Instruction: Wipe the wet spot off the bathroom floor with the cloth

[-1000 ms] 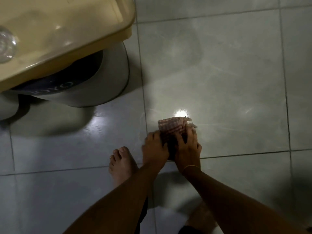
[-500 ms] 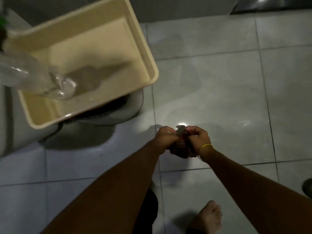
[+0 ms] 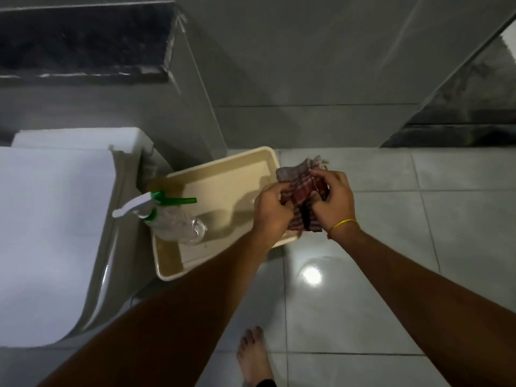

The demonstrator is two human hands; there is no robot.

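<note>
Pale grey tiled floor point(image 3: 363, 317), glossy, with one bright lamp glint near the cream tray point(image 3: 217, 169). No readable writing anywhere. Beyond the tray's far corner, grey wall; left of the tray, white toilet lid point(image 3: 53, 233). Inside the tray, lying on its side, clear spray bottle point(image 3: 170, 222) with green-and-white trigger. Above the tray's right edge, checked red cloth point(image 3: 300, 191), bunched, gripped by left hand point(image 3: 272, 212) and right hand point(image 3: 333, 203), both closed on it. Right of the tray, open floor. Nearer than the tray, one bare foot point(image 3: 254, 356) on the tiles.
</note>
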